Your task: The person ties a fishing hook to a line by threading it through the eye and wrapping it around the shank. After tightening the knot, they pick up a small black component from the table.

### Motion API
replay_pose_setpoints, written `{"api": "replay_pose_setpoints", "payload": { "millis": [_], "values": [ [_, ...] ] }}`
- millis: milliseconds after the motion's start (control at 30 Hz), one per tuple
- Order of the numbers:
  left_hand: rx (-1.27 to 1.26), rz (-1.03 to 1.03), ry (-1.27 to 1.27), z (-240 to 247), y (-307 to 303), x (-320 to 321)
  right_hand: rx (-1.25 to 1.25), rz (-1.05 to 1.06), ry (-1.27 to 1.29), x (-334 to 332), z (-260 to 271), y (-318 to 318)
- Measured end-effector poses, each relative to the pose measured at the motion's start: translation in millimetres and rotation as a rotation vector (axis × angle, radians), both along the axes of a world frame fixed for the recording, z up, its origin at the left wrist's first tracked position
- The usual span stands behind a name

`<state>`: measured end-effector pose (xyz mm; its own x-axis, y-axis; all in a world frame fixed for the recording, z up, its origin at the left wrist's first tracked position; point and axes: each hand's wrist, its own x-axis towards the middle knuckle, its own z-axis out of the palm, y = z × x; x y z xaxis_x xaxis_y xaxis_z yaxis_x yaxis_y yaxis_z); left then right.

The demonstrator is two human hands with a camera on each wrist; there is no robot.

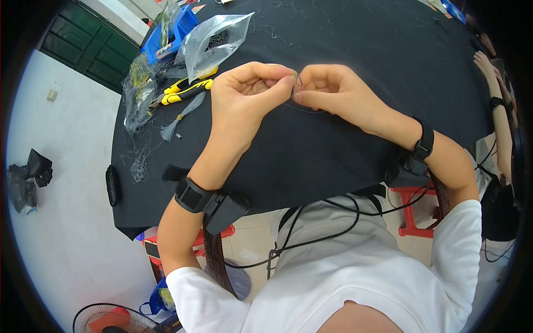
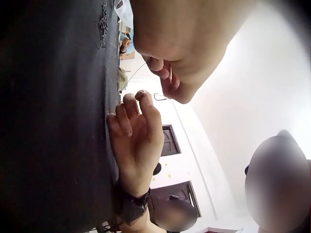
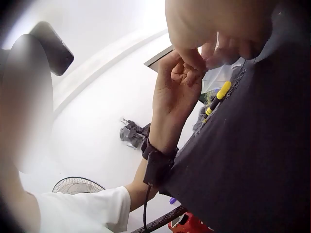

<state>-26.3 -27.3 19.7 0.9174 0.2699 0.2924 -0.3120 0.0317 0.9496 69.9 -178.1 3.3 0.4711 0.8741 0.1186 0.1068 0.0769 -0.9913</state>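
Note:
Over the black-covered table my left hand pinches a small metal fish hook between thumb and forefinger, its bend sticking out past the fingertips. My right hand faces it, fingertips right at the hook, its fingers curled. A thin fishing line hangs in a shallow loop below the fingertips and runs from the left hand to the underside of the right hand, whose fingers partly hide it. In the right wrist view the left hand shows behind the right hand, and the hook is hidden.
Yellow-and-black pliers lie left of my left hand, beside tangled line and a tied bundle. Behind them stand a clear plastic bag with small dark pieces and a blue bin. Another person's arm is at the right.

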Motion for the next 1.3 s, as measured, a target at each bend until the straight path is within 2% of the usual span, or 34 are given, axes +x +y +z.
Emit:
{"api": "replay_pose_setpoints", "payload": {
  "millis": [100,200,400,500,800,1000,1100,1300],
  "values": [
    [0.026,0.016,0.008,-1,3,2,-0.016,0.027,-0.020,-7,10,-3],
    [0.037,0.040,0.000,1,9,3,0.078,-0.016,-0.114,-4,5,-4],
    [0.040,0.061,-0.014,2,15,6,0.167,-0.070,-0.101,2,7,-7],
    [0.040,0.052,-0.003,0,13,5,0.052,-0.066,-0.115,2,13,-9],
    [0.069,0.041,-0.010,0,9,4,0.087,-0.063,-0.166,3,13,-9],
    [0.046,0.100,-0.034,2,6,4,0.238,-0.164,-0.185,2,11,-4],
    [0.073,0.075,-0.027,1,6,3,0.184,-0.111,-0.140,1,12,-5],
    [0.078,0.066,-0.044,0,6,4,0.213,-0.122,-0.219,6,4,-3]
  ]
}}
